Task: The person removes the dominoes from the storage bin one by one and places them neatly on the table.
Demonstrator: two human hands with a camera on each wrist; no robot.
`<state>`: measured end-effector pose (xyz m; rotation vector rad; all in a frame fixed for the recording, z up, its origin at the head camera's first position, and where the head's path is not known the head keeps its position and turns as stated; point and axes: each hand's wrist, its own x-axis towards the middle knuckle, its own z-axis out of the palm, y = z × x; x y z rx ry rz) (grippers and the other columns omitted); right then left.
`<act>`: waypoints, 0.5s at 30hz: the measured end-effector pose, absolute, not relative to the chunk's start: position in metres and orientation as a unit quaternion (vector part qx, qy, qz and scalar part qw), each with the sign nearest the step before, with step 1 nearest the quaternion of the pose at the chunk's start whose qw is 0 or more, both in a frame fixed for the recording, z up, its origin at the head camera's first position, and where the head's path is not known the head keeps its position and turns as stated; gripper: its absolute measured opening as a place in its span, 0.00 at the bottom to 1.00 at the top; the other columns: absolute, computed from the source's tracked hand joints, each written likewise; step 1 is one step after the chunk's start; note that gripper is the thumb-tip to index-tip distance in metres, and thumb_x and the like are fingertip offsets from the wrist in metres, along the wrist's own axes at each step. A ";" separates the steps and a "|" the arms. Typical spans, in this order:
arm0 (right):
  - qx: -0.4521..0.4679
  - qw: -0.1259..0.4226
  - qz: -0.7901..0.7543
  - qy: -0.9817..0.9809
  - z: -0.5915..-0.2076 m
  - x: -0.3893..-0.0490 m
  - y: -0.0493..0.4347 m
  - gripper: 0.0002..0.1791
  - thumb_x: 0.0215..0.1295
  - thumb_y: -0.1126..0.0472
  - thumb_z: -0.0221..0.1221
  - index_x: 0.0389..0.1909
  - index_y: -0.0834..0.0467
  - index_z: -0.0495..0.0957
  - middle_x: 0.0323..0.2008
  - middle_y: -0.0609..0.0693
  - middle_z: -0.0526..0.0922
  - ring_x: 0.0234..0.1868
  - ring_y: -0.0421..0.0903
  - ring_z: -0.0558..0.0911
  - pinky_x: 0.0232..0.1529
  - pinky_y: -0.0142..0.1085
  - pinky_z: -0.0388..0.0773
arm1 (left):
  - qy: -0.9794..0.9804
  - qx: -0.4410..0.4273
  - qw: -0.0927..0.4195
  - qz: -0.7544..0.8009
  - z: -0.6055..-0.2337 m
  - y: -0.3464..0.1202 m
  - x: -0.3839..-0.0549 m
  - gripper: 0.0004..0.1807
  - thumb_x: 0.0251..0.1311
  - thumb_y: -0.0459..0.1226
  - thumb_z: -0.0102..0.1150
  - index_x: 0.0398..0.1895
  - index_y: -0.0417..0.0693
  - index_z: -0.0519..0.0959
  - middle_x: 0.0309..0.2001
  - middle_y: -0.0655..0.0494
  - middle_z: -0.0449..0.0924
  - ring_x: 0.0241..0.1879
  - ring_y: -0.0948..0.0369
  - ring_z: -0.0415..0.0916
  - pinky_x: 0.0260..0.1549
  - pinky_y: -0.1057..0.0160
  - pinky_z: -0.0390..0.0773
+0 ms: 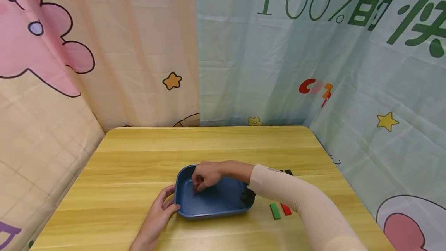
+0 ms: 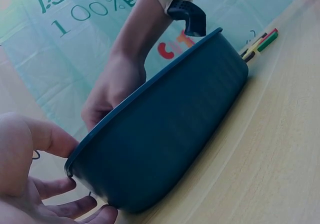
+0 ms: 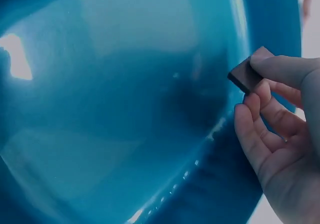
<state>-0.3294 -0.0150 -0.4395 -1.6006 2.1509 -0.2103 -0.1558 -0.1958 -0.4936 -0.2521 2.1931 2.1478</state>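
A blue plastic basin (image 1: 216,202) with rounded corners stands on the table. At its left end my left hand (image 1: 158,213) grips the rim, the thumb over the edge and the fingers against the outer wall (image 2: 150,159). My right hand (image 1: 208,175) reaches down into the basin's left part. Between its thumb and fingertips it pinches a small dark brown rectangular block (image 3: 246,75), held near the inner wall in the right wrist view. The basin's floor shows no other block in that view.
To the right of the basin lie a green block (image 1: 275,211), a red block (image 1: 286,209) and a black block (image 1: 289,172), partly behind the right sleeve (image 1: 296,191). A black wrist camera (image 1: 247,196) hangs over the basin's right end. Printed curtains surround the wooden table (image 1: 139,158).
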 end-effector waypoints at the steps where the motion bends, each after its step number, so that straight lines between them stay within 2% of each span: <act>1: -0.574 0.222 -0.092 0.783 -0.438 -0.329 -0.012 0.02 0.66 0.61 0.68 0.35 0.56 0.85 0.25 0.38 0.78 0.26 0.32 0.74 0.31 0.23 0.72 | 0.711 -0.083 0.031 0.698 -0.494 -0.196 -0.155 0.32 0.66 0.24 0.54 0.74 0.39 0.64 0.72 0.37 0.63 0.67 0.42 0.69 0.52 0.65 0.77; 7: -0.538 0.219 -0.171 0.796 -0.421 -0.323 0.012 0.03 0.67 0.62 0.68 0.36 0.56 0.83 0.24 0.39 0.76 0.27 0.34 0.74 0.32 0.26 0.71 | 0.716 -0.077 0.027 0.693 -0.496 -0.196 -0.154 0.32 0.67 0.25 0.55 0.75 0.38 0.62 0.72 0.35 0.62 0.68 0.40 0.67 0.55 0.61 0.77; 15: -0.497 0.212 -0.255 0.802 -0.409 -0.313 0.055 0.07 0.66 0.64 0.69 0.42 0.56 0.83 0.27 0.40 0.78 0.28 0.35 0.76 0.36 0.29 0.77 | 0.720 -0.095 0.030 0.687 -0.494 -0.194 -0.154 0.32 0.66 0.25 0.55 0.74 0.41 0.65 0.73 0.38 0.63 0.67 0.41 0.68 0.61 0.51 0.73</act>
